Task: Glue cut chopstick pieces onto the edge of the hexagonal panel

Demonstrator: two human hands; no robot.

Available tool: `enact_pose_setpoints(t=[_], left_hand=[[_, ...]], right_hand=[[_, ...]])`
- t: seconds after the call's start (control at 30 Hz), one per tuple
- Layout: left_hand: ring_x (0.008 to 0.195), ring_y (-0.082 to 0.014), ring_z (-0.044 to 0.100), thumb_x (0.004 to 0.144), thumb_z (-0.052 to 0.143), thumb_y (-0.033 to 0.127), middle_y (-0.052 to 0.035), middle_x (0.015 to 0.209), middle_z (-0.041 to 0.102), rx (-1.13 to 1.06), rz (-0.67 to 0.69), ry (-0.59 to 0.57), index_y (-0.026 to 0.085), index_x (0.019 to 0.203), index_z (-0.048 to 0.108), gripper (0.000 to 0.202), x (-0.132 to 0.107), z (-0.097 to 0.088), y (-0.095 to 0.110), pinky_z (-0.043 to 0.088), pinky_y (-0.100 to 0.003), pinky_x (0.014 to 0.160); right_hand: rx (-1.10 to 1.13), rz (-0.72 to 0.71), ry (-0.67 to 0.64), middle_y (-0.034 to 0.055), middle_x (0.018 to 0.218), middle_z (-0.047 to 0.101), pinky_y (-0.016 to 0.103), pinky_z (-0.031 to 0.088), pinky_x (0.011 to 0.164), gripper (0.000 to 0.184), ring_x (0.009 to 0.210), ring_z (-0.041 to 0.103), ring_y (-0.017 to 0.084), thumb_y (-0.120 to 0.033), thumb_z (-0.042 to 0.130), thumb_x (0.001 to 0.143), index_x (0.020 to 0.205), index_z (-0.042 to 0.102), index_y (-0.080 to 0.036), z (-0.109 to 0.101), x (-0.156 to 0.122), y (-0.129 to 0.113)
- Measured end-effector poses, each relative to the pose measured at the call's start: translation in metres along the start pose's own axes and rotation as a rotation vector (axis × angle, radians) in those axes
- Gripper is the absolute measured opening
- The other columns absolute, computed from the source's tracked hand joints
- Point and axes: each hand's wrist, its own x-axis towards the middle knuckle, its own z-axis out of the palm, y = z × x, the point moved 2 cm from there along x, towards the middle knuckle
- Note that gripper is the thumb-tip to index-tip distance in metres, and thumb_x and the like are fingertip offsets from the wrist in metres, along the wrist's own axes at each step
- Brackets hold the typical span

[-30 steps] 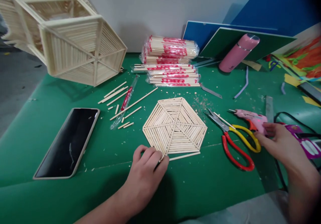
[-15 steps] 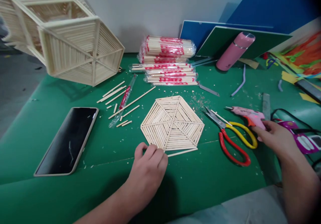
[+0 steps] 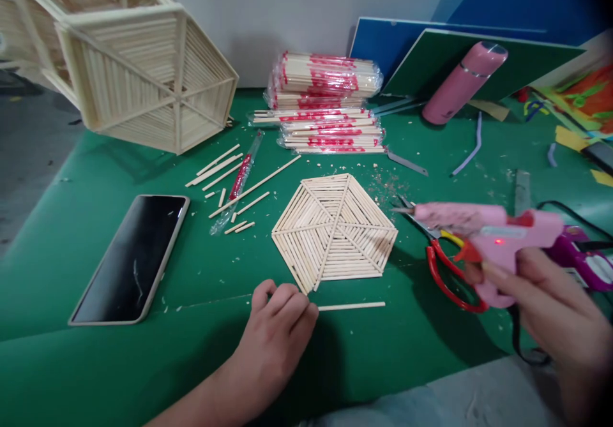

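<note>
On stick packets [image 3: 330, 82] | red print [image 3: 331, 141], unreadable | right hand [image 3: 550, 299]: glue gun [image 3: 495, 230]

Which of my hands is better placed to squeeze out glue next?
Probably your right hand: it holds the pink glue gun, nozzle toward the panel. Your left hand pinches the end of a stick.

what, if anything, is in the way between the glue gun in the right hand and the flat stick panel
Nothing visible blocks the space above the table. The scissors lie between them, partly hidden by the glue gun, which the right hand holds raised, nozzle toward the stick panel.
</note>
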Motion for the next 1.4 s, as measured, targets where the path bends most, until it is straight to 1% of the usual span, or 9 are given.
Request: enact_pose_setpoints(t=[0.03, 0.13, 0.23, 0.33, 0.47, 0.57, 0.77, 1.1, 1.4], left_hand=[[0.075, -0.0163, 0.045, 0.087, 0.039, 0.015, -0.0001, 0.071, 0.055, -0.013, -0.001, -0.003, 0.019, 0.079, 0.056, 0.019, -0.003, 0.000, -0.001, 0.026, -0.039, 0.080], [0.080, -0.0168, 0.047, 0.086, 0.043, 0.015, -0.0012, 0.077, 0.058, -0.028, -0.011, -0.003, 0.019, 0.085, 0.058, 0.015, -0.009, -0.001, -0.003, 0.027, -0.039, 0.083], [0.079, -0.0157, 0.048, 0.086, 0.045, 0.016, -0.0016, 0.078, 0.059, -0.032, -0.026, 0.045, 0.019, 0.087, 0.059, 0.014, -0.009, -0.004, -0.003, 0.030, -0.037, 0.081], [0.079, -0.0157, 0.050, 0.084, 0.048, 0.018, -0.0017, 0.077, 0.059, -0.021, -0.067, 0.096, 0.018, 0.082, 0.060, 0.012, -0.007, -0.007, -0.004, 0.033, -0.037, 0.080], [0.087, -0.0184, 0.051, 0.079, 0.055, 0.017, -0.0042, 0.084, 0.060, -0.043, -0.114, 0.156, 0.017, 0.080, 0.058, 0.004, -0.007, -0.010, -0.007, 0.035, -0.038, 0.081], [0.097, -0.0210, 0.051, 0.078, 0.054, 0.012, -0.0066, 0.095, 0.061, -0.037, -0.094, 0.188, 0.016, 0.086, 0.058, 0.010, -0.007, -0.011, -0.010, 0.035, -0.040, 0.086], [0.112, -0.0239, 0.048, 0.081, 0.051, 0.013, -0.0084, 0.109, 0.061, 0.010, -0.064, 0.132, 0.016, 0.098, 0.057, 0.018, -0.006, -0.008, -0.013, 0.032, -0.042, 0.093], [0.115, -0.0238, 0.046, 0.083, 0.046, 0.013, -0.0091, 0.114, 0.059, 0.037, -0.070, 0.087, 0.015, 0.103, 0.056, 0.022, -0.007, -0.005, -0.013, 0.029, -0.042, 0.094], [0.115, -0.0247, 0.045, 0.084, 0.044, 0.011, -0.0101, 0.114, 0.058, 0.031, -0.072, 0.079, 0.015, 0.104, 0.054, 0.023, -0.007, -0.005, -0.013, 0.030, -0.043, 0.092]], right_hand=[[0.083, 0.010, -0.156, 0.0062, 0.071, 0.067, 0.024, 0.051, 0.044, 0.023, 0.058, 0.064, 0.018, -0.042, 0.053, 0.080, 0.092, 0.061, -0.025, 0.011, -0.006, -0.009], [0.120, -0.015, -0.456, 0.0048, 0.083, 0.067, 0.023, 0.054, 0.051, 0.022, 0.065, 0.064, 0.018, -0.033, 0.049, 0.084, 0.102, 0.059, -0.025, 0.037, -0.023, -0.032], [0.044, -0.137, -0.597, 0.0054, 0.107, 0.064, 0.030, 0.054, 0.072, 0.034, 0.088, 0.064, 0.021, -0.029, 0.050, 0.083, 0.117, 0.050, -0.027, 0.051, -0.033, -0.047], [-0.024, -0.212, -0.617, 0.0063, 0.117, 0.059, 0.034, 0.050, 0.084, 0.040, 0.102, 0.058, 0.023, -0.027, 0.047, 0.085, 0.125, 0.043, -0.026, 0.057, -0.038, -0.055], [-0.069, -0.232, -0.672, 0.0080, 0.122, 0.055, 0.036, 0.048, 0.087, 0.045, 0.109, 0.054, 0.024, -0.026, 0.045, 0.086, 0.130, 0.036, -0.025, 0.062, -0.041, -0.056], [-0.098, -0.226, -0.717, 0.0089, 0.120, 0.056, 0.039, 0.047, 0.088, 0.045, 0.108, 0.055, 0.025, -0.027, 0.044, 0.086, 0.130, 0.036, -0.024, 0.064, -0.043, -0.054], [-0.099, -0.206, -0.757, 0.0095, 0.121, 0.055, 0.042, 0.047, 0.088, 0.044, 0.106, 0.055, 0.025, -0.028, 0.042, 0.087, 0.130, 0.034, -0.025, 0.066, -0.046, -0.053], [-0.118, -0.252, -0.740, 0.0082, 0.122, 0.055, 0.037, 0.048, 0.087, 0.043, 0.106, 0.056, 0.023, -0.027, 0.043, 0.087, 0.129, 0.035, -0.025, 0.069, -0.048, -0.058], [-0.124, -0.119, -0.814, 0.0063, 0.125, 0.051, 0.038, 0.044, 0.091, 0.041, 0.108, 0.052, 0.021, -0.031, 0.038, 0.089, 0.129, 0.030, -0.027, 0.067, -0.051, -0.059]])
